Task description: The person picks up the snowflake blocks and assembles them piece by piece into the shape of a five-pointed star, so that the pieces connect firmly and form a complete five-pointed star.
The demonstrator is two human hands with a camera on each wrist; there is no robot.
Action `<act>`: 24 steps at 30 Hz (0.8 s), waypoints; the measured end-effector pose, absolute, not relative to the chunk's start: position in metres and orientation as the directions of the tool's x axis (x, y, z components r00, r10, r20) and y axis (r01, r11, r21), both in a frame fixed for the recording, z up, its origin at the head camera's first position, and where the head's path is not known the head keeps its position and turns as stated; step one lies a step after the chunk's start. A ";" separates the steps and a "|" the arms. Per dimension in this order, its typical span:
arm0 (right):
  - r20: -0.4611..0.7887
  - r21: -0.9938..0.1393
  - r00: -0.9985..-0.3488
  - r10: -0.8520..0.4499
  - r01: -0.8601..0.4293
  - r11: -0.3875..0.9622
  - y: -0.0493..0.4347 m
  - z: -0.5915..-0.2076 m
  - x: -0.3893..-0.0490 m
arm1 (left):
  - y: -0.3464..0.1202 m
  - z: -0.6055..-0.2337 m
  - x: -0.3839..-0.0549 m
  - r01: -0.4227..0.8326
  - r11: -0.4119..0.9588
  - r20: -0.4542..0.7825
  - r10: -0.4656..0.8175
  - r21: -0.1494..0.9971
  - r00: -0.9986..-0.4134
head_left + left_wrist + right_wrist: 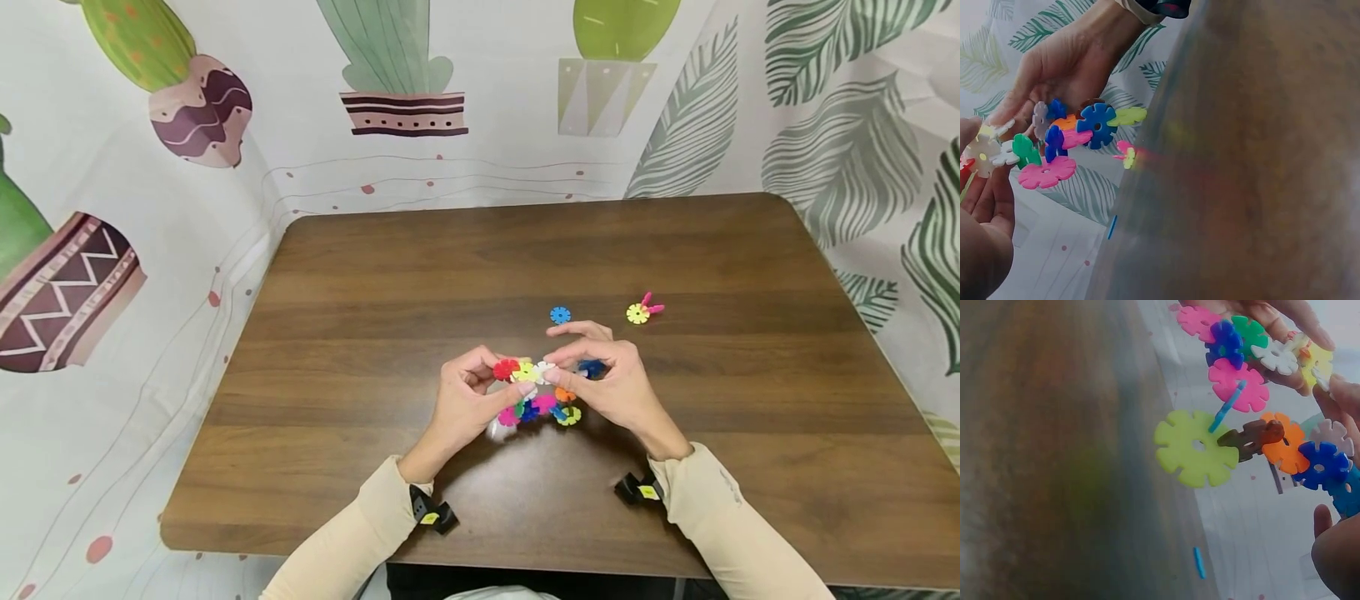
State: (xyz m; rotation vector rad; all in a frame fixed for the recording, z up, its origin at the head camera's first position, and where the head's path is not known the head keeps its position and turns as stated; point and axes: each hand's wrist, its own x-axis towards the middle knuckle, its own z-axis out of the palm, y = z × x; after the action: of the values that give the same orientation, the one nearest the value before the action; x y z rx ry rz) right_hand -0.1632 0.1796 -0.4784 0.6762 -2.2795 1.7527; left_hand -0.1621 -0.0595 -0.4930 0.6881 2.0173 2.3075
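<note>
A chain of linked plastic snowflake discs hangs between my two hands, raised over the table. My left hand (472,398) pinches the chain near a red disc (505,369) and a yellow disc (523,372). Thumb and forefinger of my right hand (618,383) pinch a white disc (543,371) beside the yellow one; its other fingers are spread. Below hang a pink disc (1240,386), a lime disc (1175,437), a brown disc (1250,439) and an orange disc (1286,444). Blue discs (1321,465) lie close to my right palm.
Farther back on the wooden table (420,283) lies a single blue disc (560,315). To its right is a yellow disc with pink pieces (645,310) joined to it. A printed cloth (510,167) hangs behind the table.
</note>
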 end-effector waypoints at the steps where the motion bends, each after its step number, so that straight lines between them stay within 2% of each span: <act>1: 0.423 -0.866 -0.873 -0.242 -0.468 0.178 0.181 -0.478 -0.164 | -0.059 -0.493 -0.162 0.282 -0.176 0.323 0.284 0.943 -0.903; 7: 0.440 -0.873 -0.864 -0.246 -0.476 0.108 0.205 -0.472 -0.170 | -0.058 -0.495 -0.164 0.275 -0.179 0.314 0.259 0.945 -0.913; 14: 0.377 -0.811 -0.879 -0.292 -0.465 0.355 0.225 -0.469 -0.176 | -0.060 -0.496 -0.167 0.284 -0.201 0.327 0.228 0.937 -0.917; 19: 0.353 -0.815 -0.896 -0.270 -0.436 0.382 0.226 -0.466 -0.175 | -0.060 -0.496 -0.167 0.279 -0.220 0.326 0.218 0.935 -0.920; 24: 0.397 -0.786 -0.877 -0.271 -0.477 0.392 0.228 -0.464 -0.176 | -0.061 -0.496 -0.168 0.284 -0.214 0.327 0.208 0.935 -0.922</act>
State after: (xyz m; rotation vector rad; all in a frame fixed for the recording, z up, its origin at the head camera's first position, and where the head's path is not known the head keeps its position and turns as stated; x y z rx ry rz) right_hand -0.1757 0.2280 -0.4636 0.6673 -2.4443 1.4837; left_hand -0.1683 -0.0609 -0.4962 0.6263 1.9998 2.4076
